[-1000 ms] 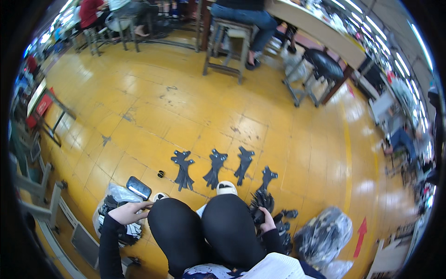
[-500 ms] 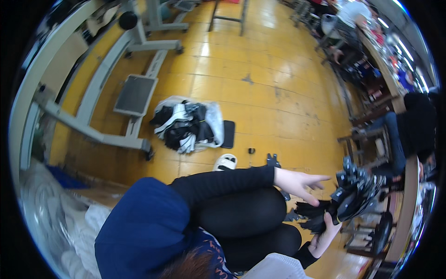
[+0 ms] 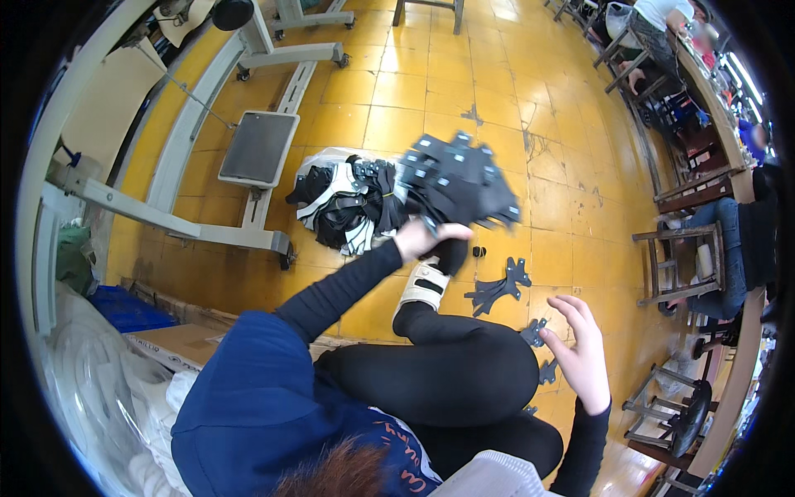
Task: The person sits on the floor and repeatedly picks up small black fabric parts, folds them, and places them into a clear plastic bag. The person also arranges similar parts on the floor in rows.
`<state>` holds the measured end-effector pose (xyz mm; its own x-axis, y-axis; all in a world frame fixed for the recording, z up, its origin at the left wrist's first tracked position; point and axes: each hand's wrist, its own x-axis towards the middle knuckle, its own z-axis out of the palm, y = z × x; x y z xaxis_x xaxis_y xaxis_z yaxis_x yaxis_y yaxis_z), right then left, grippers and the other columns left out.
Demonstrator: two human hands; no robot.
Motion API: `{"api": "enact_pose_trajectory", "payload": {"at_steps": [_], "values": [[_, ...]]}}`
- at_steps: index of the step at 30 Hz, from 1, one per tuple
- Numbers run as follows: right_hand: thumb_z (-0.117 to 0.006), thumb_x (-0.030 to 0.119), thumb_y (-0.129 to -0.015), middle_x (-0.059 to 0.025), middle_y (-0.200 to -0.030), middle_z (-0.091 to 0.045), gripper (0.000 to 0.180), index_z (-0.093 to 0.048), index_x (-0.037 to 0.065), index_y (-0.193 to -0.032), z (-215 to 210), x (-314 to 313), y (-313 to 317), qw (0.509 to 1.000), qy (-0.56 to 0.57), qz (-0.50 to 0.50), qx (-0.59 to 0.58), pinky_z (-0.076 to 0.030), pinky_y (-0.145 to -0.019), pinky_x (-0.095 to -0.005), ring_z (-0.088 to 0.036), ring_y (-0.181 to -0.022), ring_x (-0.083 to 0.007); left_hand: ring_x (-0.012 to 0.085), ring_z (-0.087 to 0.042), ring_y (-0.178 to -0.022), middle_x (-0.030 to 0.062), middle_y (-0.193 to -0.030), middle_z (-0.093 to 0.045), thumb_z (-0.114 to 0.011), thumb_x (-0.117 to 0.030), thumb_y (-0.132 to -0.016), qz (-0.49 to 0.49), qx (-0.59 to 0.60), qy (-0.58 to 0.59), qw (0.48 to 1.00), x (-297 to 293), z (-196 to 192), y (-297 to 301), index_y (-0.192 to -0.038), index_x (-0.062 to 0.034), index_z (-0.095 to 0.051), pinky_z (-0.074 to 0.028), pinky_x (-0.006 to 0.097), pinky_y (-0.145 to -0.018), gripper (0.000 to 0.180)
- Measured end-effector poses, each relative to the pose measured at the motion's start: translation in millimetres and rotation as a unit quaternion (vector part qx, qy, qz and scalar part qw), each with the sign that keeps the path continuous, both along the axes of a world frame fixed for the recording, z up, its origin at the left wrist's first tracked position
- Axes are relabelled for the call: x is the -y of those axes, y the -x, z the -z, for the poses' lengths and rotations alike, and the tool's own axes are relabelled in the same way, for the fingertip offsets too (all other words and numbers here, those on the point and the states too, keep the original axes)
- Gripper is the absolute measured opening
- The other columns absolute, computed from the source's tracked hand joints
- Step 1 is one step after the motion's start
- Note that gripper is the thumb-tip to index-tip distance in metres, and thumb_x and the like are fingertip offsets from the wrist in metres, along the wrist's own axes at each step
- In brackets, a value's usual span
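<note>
Bundle of dark pieces [image 3: 462, 178] out beyond the bent leg, fanned wide, with pale spots along the broad ends. Gathered at the narrower end in the left grip [image 3: 420, 240], thumb across, fingers wrapped behind. Long axis slanting away from there, toward the upper right; left grip directly on it, right grip [image 3: 581, 356] well apart, lower and farther right. There, thumb and fingers parted and loosely bent, with nothing held, close to a middle cluster [image 3: 532, 333] of flat dark pieces on the yellow floor [image 3: 397, 116].

Below the bundle, a nearer cluster [image 3: 503, 286], tails toward the lower left, tabbed end toward the upper right; just above it, a small black item [image 3: 479, 252]. Left of the bundle and partly overlapped by it in this view, a black-and-white heap [image 3: 339, 199] on clear plastic. Just below the left grip, a pale sandal [image 3: 414, 296]. Farther left, a grey foot pedal [image 3: 259, 149]; at far right, a counter [image 3: 730, 406] and a seated person [image 3: 722, 240].

Hard to make out: number of pieces in the blurred bundle; left fingertips, mostly hidden; any contact between bundle and heap. Lowest cluster [image 3: 531, 409] largely behind the knee; counter cut off by the dark lens rim.
</note>
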<state>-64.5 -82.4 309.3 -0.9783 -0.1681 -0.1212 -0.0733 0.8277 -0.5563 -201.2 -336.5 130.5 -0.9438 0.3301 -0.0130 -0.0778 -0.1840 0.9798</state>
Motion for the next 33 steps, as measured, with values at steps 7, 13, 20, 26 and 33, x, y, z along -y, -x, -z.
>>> {"api": "enact_pose_trajectory", "payload": {"at_steps": [7,13,20,26,33], "values": [[-0.065,0.016,-0.083,-0.0137,-0.106,-0.060,0.026,-0.063,0.003,-0.106,147,10,106,0.990,0.028,-0.118,0.070,-0.046,-0.088,-0.0358,-0.057,-0.101,-0.0319,0.0150,-0.062,-0.088,0.0056,-0.095,-0.068,-0.061,-0.024,-0.083,-0.176,0.190,-0.147,0.955,128,73,35,-0.102,-0.0012,-0.066,-0.047,0.029,-0.085,0.030],[-0.067,0.015,-0.074,-0.0161,-0.132,-0.048,0.024,-0.070,0.009,-0.097,342,122,170,0.966,-0.038,-0.231,-0.111,-0.042,-0.097,-0.0426,-0.045,-0.121,-0.0372,0.0208,-0.062,-0.097,0.0119,-0.105,-0.067,-0.054,-0.025,-0.085,-0.269,0.229,-0.129,0.927,170,116,18,-0.108,0.0010,-0.062,-0.045,0.033,-0.091,0.036],[-0.063,0.011,-0.080,-0.0161,-0.105,-0.061,0.021,-0.067,-0.002,-0.097,431,151,198,0.967,0.228,0.113,0.014,-0.049,-0.079,-0.0348,-0.062,-0.089,-0.0312,0.0221,-0.061,-0.101,0.0115,-0.107,-0.066,-0.059,-0.022,-0.078,-0.273,0.272,-0.065,0.921,177,185,-23,-0.109,0.0027,-0.061,-0.044,0.035,-0.094,0.040],[-0.056,0.000,-0.085,-0.0086,-0.096,-0.069,0.025,-0.066,-0.002,-0.108,401,142,207,0.785,0.538,0.221,0.211,-0.047,-0.074,-0.0242,-0.062,-0.084,-0.0126,0.0162,-0.061,-0.080,0.0033,-0.086,-0.066,-0.073,-0.011,-0.068,-0.223,0.223,0.051,0.947,137,178,-18,-0.087,-0.0037,-0.066,-0.048,0.031,-0.078,0.022],[-0.061,0.011,-0.076,-0.0099,-0.085,-0.063,0.026,-0.053,0.009,-0.100,387,166,171,0.903,0.339,0.200,0.175,-0.047,-0.072,-0.0341,-0.062,-0.085,-0.0260,0.0172,-0.064,-0.087,0.0124,-0.093,-0.070,-0.070,-0.030,-0.071,0.083,0.231,0.329,0.912,158,182,1,-0.085,0.0015,-0.070,-0.048,0.028,-0.081,0.035]]}}
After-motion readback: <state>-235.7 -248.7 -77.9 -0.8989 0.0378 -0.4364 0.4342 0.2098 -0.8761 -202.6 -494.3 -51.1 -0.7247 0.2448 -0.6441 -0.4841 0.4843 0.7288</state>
